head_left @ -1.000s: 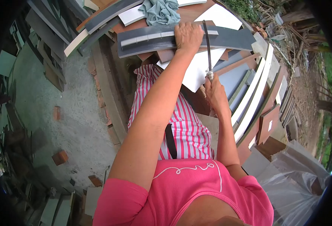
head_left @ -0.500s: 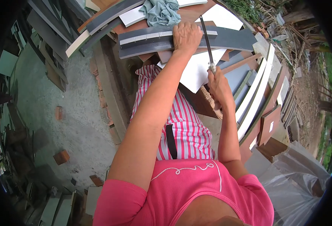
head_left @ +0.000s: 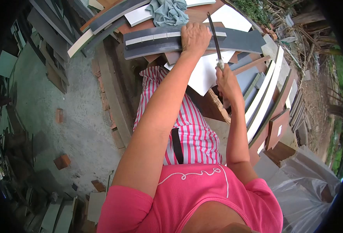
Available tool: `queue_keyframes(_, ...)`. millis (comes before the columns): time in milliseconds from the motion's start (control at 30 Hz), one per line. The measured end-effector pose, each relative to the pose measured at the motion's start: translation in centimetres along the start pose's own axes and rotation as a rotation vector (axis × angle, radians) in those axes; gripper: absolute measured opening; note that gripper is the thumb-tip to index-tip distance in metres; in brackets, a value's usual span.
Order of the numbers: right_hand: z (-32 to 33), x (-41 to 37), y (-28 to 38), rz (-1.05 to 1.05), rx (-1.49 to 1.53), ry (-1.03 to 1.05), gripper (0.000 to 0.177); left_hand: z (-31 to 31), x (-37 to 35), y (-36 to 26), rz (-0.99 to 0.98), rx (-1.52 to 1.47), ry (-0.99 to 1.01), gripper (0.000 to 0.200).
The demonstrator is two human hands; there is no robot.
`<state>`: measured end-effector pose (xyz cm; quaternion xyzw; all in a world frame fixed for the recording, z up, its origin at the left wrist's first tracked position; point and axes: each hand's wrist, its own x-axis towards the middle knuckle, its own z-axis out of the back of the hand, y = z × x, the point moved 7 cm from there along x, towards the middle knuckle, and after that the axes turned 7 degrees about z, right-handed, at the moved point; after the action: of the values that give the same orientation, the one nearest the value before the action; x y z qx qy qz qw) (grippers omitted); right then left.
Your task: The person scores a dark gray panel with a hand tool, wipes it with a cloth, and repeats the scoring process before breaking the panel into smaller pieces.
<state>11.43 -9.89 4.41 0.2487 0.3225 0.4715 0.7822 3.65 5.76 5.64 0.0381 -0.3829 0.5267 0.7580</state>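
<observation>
A narrow strip (head_left: pixel 154 37), pale on top with several crosswise marks, lies along a dark grey board (head_left: pixel 241 43). Over the strip and near its right end, my left hand (head_left: pixel 196 37) presses down with its fingers curled over the far side. My right hand (head_left: pixel 229 83) is closed round the handle of a hand saw (head_left: pixel 215 35), whose thin dark blade points away from me. The blade crosses the strip just right of my left hand. Seen nearly edge-on, its teeth cannot be made out.
A crumpled blue-green cloth (head_left: pixel 167 12) sits beyond the board. White sheet offcuts (head_left: pixel 203 73) lie beneath it, and long white strips (head_left: pixel 264 99) fan out at right. Concrete floor (head_left: pixel 78 128) with loose bricks (head_left: pixel 62 161) spreads left. Clear plastic sheeting (head_left: pixel 299 190) is at lower right.
My right hand and the saw have slid slightly forward, away from me. My left hand still holds the strip; the whole view has shifted a little.
</observation>
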Motion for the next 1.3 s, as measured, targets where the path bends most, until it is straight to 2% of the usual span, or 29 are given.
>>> queue_keyframes(100, -0.4, 3.1, 1.4, 0.032, -0.037, -0.031, 0.027, 0.4, 0.1, -0.1, 0.007, 0.036, -0.012, 0.025)
queue_keyframes(167, -0.7, 2.1, 1.4, 0.015, -0.011, -0.033, 0.027, 0.6, 0.1, 0.1, 0.016, 0.048, -0.019, 0.025)
queue_keyframes(233, -1.0, 0.7, -0.3, 0.074, -0.064, -0.062, 0.027, 0.5, 0.1, 0.0, 0.022, 0.036, -0.016, 0.025)
queue_keyframes(267, -1.6, 0.5, -2.5, 0.188, -0.168, -0.099, 0.028, 0.4, 0.2, 0.1, 0.028, 0.033, -0.016, 0.025)
queue_keyframes(367, -1.3, -1.7, -2.5, 0.062, -0.090, -0.051, 0.028, -0.1, -0.4, 0.1, 0.012, 0.038, -0.001, 0.024)
queue_keyframes(533, -0.4, 3.0, 1.0, 0.061, -0.047, -0.017, 0.034, 0.4, 0.0, -0.1, 0.001, 0.003, -0.028, 0.024)
queue_keyframes(833, -1.0, 1.7, 0.9, 0.046, -0.049, -0.062, 0.032, 0.4, -0.9, -0.7, -0.065, -0.006, -0.020, 0.023)
queue_keyframes(1100, -0.2, 5.5, 1.5, 0.068, -0.008, -0.062, 0.026, -0.2, -0.3, -0.5, 0.028, 0.015, 0.013, 0.025)
queue_keyframes(1200, -0.4, 3.4, 1.1, 0.083, -0.048, -0.069, 0.027, -0.2, -0.4, -0.4, 0.027, 0.003, -0.044, 0.025)
queue_keyframes(1300, -1.5, -0.1, -2.5, 0.137, -0.106, -0.107, 0.028, 0.0, -0.5, -0.5, 0.012, 0.022, -0.048, 0.026)
